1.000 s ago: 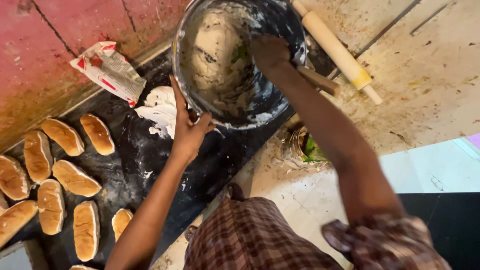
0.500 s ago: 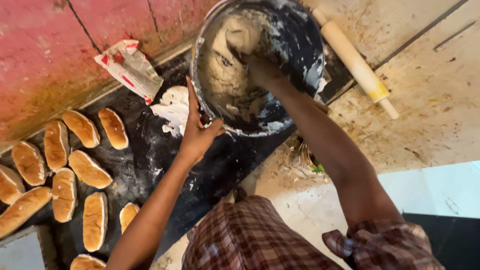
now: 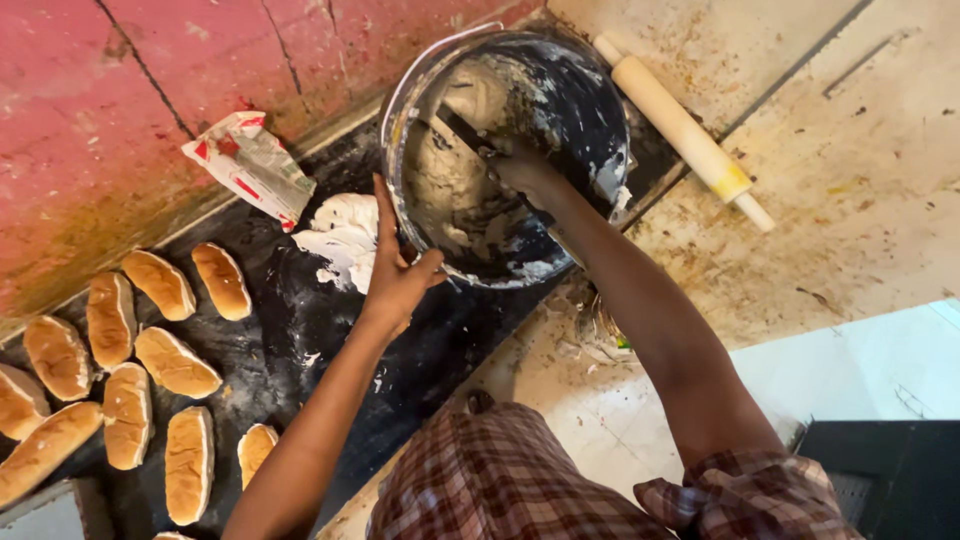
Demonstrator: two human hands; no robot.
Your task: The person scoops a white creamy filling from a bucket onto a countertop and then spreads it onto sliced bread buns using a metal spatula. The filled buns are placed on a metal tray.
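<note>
A large dark bucket (image 3: 590, 110), smeared inside with pale dough (image 3: 445, 185), stands tilted on a black floured sheet (image 3: 290, 330). My left hand (image 3: 398, 270) rests flat against the bucket's near rim, fingers spread. My right hand (image 3: 520, 168) reaches inside the bucket and is closed on a thin dark scraper (image 3: 462, 130) that lies against the dough on the wall.
Several split bread rolls (image 3: 160, 360) lie on the black sheet at the left. A crumpled red-and-white wrapper (image 3: 250, 165) and a heap of white flour (image 3: 345, 235) sit beside the bucket. A wooden rolling pin (image 3: 685, 130) lies on the stained floor at right. A red wall runs along the top left.
The view has shifted, so the bucket sits more to the right. My right hand has moved deeper along the bucket wall with the scraper; my left hand stays at the rim.
</note>
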